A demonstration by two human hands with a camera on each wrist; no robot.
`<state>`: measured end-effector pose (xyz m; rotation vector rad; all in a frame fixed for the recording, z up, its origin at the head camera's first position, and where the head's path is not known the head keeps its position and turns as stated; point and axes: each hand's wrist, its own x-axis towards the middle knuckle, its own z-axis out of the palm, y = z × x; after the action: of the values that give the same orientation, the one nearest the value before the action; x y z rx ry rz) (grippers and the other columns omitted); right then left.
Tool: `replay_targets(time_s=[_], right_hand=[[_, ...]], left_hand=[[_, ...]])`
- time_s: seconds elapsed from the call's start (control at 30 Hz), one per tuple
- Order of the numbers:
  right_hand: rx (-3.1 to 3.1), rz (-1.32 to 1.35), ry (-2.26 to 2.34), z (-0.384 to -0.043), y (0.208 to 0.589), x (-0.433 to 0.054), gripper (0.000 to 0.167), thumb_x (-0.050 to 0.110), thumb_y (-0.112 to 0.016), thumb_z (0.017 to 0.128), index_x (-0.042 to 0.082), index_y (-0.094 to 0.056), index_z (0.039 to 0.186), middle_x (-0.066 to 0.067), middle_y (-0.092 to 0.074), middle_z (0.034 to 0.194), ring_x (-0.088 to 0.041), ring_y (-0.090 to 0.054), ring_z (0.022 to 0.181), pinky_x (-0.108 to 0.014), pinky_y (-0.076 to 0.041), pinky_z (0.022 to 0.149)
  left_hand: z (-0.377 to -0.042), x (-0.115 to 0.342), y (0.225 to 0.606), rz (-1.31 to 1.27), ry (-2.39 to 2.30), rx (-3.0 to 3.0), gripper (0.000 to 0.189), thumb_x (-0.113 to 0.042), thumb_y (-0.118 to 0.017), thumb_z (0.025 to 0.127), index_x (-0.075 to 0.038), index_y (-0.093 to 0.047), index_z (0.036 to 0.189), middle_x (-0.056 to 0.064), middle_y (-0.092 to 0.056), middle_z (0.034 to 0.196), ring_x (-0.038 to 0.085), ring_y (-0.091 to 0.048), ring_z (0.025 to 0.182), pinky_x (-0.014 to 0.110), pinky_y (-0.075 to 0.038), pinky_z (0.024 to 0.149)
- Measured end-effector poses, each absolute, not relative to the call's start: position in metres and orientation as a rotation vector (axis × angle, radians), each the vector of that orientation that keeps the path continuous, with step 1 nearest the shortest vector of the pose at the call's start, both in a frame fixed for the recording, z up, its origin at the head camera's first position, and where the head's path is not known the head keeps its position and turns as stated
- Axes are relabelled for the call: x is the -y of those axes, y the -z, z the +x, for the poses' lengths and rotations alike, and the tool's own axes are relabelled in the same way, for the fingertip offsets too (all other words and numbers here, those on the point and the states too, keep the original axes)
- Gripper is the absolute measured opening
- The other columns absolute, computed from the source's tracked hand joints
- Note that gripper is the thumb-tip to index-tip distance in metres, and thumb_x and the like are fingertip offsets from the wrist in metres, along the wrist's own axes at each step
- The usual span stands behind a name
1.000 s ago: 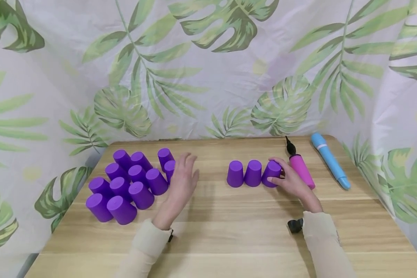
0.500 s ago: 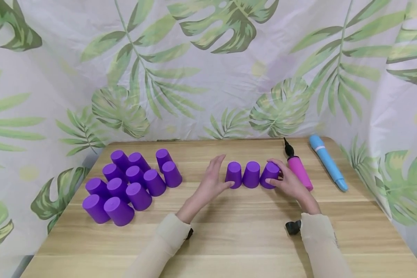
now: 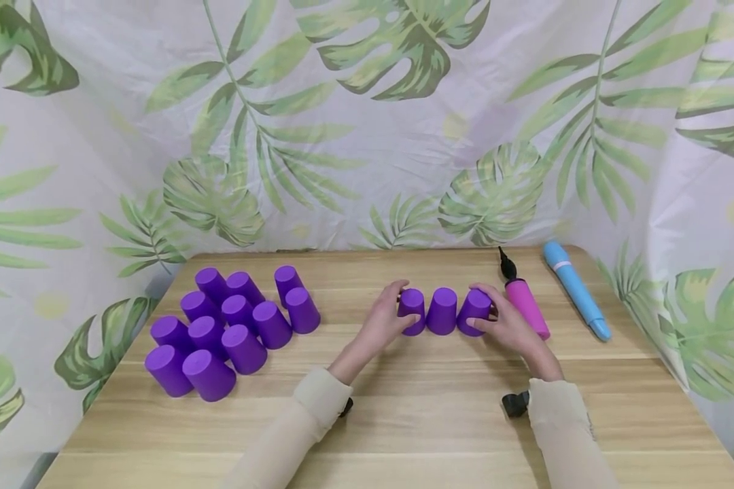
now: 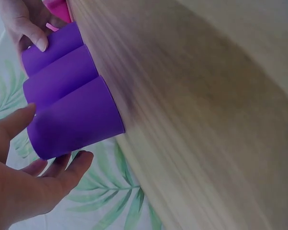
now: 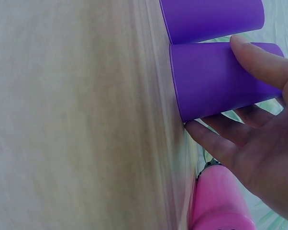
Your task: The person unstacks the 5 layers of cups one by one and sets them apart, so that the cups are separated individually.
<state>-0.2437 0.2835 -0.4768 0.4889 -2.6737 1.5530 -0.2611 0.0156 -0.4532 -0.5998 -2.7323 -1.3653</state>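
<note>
Three purple cups stand upside down in a row, side by side, right of the table's middle. My left hand curls round the left cup, thumb on the near side and fingers on the outer side. At the other end, my right hand holds the right cup between thumb and fingers. The middle cup stands between them with no hand on it. In the right wrist view the right cup's rim rests on the wooden table.
Several more purple cups stand upside down in a group on the left. A pink hand pump with a black nozzle lies just right of my right hand. Beyond it lies a light blue tube-shaped thing. A leaf-print cloth hangs behind the table.
My left hand has moved right from the left group of cups to the left cup of the row and now holds it. My right hand stays on the right cup.
</note>
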Motion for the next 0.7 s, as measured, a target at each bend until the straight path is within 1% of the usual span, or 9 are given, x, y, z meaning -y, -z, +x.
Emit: replay_targets(time_s=[0.2,0.37,0.47,0.7], right_hand=[[2.667,0.495,-1.571,-0.242,0.483,-0.279,0.065,-0.002,-0.067,0.087,0.002,-0.035,0.143,-0.031,-0.045,0.133,-0.051,-0.049,0.119,-0.058,-0.044,0.097],[2.656,0.505,-1.590,-0.242,0.484,-0.277,0.064,-0.002,-0.067,0.087,0.002,-0.035,0.143,-0.032,-0.045,0.132,-0.052,-0.049,0.118,-0.058,-0.044,0.096],[2.658,0.510,-1.595,-0.243,0.482,-0.278,0.064,-0.002,-0.066,0.087,0.003,-0.035,0.143,-0.032,-0.044,0.132,-0.052,-0.049,0.118,-0.058,-0.045,0.096],[2.661,0.493,-1.595,-0.244,0.475,-0.283,0.064,-0.001,-0.066,0.088,0.003,-0.034,0.144,-0.032,-0.044,0.133,-0.053,-0.048,0.118,-0.059,-0.044,0.096]], left_hand=[[-0.260,-0.016,0.463,-0.571,1.279,2.751,0.055,-0.011,-0.075,0.083,-0.002,-0.050,0.131,0.016,-0.056,0.125,0.029,-0.055,0.115,0.042,-0.045,0.099],[-0.253,-0.009,0.461,-0.568,1.257,2.722,0.053,-0.014,-0.075,0.084,-0.004,-0.052,0.131,0.015,-0.057,0.123,0.028,-0.057,0.112,0.041,-0.048,0.096],[-0.246,0.002,0.455,-0.554,1.230,2.708,0.053,-0.014,-0.075,0.084,-0.005,-0.052,0.131,0.014,-0.057,0.124,0.028,-0.058,0.113,0.041,-0.048,0.096],[-0.225,0.042,0.444,-0.499,1.096,2.685,0.052,-0.016,-0.076,0.083,-0.004,-0.054,0.129,0.015,-0.059,0.121,0.028,-0.061,0.109,0.043,-0.051,0.090]])
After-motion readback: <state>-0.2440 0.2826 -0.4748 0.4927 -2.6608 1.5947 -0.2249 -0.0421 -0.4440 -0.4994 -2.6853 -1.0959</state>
